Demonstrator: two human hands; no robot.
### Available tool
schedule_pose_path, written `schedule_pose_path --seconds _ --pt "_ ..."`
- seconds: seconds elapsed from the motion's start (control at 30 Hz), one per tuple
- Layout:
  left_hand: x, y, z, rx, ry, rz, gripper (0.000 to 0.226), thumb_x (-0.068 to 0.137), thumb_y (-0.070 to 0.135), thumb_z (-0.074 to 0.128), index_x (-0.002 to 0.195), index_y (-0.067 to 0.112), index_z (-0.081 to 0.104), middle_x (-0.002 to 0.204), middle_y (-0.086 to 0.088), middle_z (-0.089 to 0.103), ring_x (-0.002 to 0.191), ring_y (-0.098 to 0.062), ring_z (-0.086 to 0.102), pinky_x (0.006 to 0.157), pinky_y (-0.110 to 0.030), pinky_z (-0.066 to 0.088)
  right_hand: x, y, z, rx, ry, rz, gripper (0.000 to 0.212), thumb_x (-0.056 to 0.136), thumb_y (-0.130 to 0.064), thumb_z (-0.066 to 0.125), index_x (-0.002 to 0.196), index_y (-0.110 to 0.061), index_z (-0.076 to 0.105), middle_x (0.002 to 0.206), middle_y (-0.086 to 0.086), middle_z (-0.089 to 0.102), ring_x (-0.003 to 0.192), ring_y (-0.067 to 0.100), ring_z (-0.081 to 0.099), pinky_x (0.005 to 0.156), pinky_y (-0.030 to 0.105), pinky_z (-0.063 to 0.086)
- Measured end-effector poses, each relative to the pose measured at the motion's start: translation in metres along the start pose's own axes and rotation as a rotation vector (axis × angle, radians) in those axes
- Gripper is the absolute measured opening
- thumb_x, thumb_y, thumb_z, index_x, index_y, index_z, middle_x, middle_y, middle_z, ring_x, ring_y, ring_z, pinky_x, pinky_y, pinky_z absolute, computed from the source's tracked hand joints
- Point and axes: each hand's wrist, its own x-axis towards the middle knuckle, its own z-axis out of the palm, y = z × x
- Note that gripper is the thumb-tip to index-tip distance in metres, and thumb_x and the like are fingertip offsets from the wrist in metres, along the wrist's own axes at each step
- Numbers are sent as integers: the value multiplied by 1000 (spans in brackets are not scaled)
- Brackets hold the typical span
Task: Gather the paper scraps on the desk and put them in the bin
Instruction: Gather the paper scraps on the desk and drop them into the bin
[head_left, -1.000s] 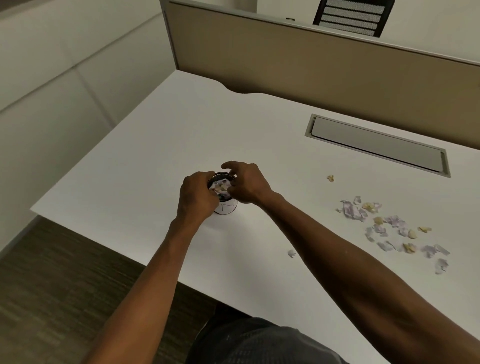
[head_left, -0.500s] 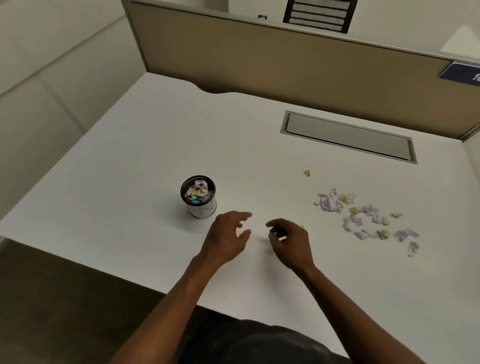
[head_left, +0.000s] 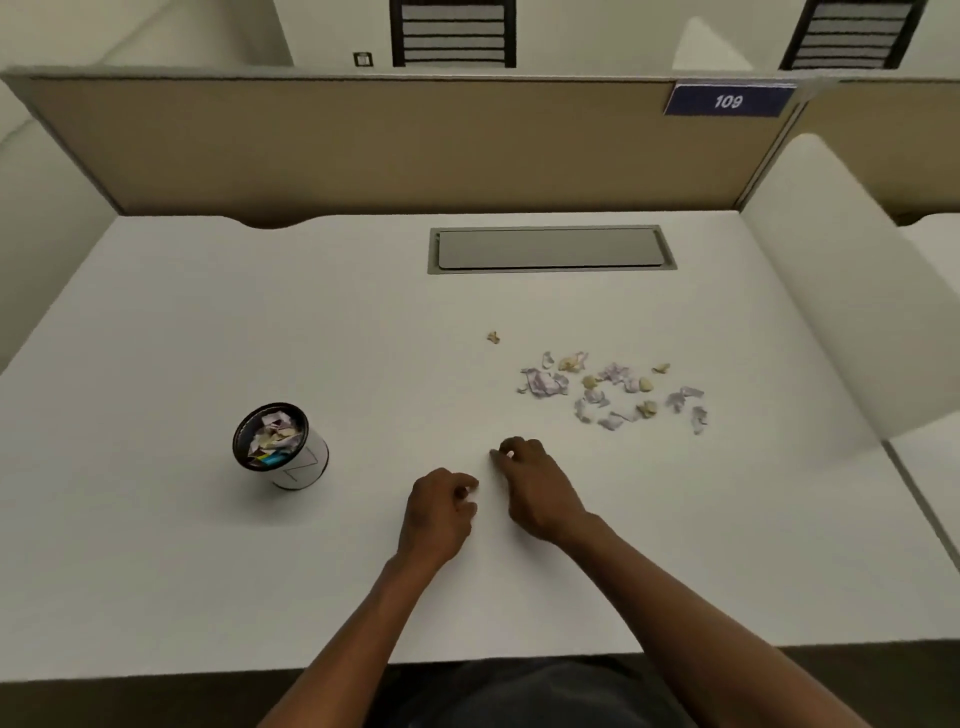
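Observation:
A small white bin (head_left: 313, 464) with a black rim stands on the white desk (head_left: 208, 322) at the left, with paper scraps inside it. Several purple and cream paper scraps (head_left: 613, 389) lie scattered right of centre, and one cream scrap (head_left: 493, 338) sits apart behind them. My right hand (head_left: 535, 488) rests near the desk's middle, its fingertips pinched on a small white scrap that is mostly hidden. My left hand (head_left: 441, 512) is just beside it, fingers curled in with nothing visible in them. Both hands are right of the bin and in front of the pile.
A grey cable hatch (head_left: 550, 249) is set into the desk at the back. A beige partition (head_left: 363, 145) with a blue "109" sign (head_left: 727, 100) closes the far side. A white side panel (head_left: 821, 291) bounds the right. The desk's front edge is near my body.
Both hands left the top of the bin and moved right to the desk's middle. My right hand's fingers closed over the lone scrap near the front. My view turned to the right.

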Motion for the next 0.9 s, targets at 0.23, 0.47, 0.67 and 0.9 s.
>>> schedule_pose_path --seconds 0.23,0.47,0.67,0.9 --pt "11 16 15 -20 62 86 32 83 15 74 114 16 71 98 0 69 88 -12 62 82 -19 45 -41 39 -2 353 227 189 52 90 -2 44 138 -17 56 128 4 60 116 23 58 97 31 49" --pt "17 44 37 -115 -49 175 43 85 12 68 128 17 65 101 5 68 84 -4 61 74 0 42 -46 120 -48 217 283 488 66 87 3 45 150 -16 39 157 11 33 146 29 29 107 40 42" --pt "34 54 36 -182 -20 146 45 87 27 72 131 26 62 119 6 69 100 -11 65 91 -34 56 -36 129 -47 72 92 285 76 86 7 41 157 -13 23 164 12 21 152 29 16 119 44 31" --pt "86 75 24 52 15 272 46 97 34 57 140 17 53 144 -5 55 133 -22 50 112 -40 41 -67 104 -21 147 132 60 71 90 2 42 156 -22 28 160 8 33 146 25 31 115 40 38"
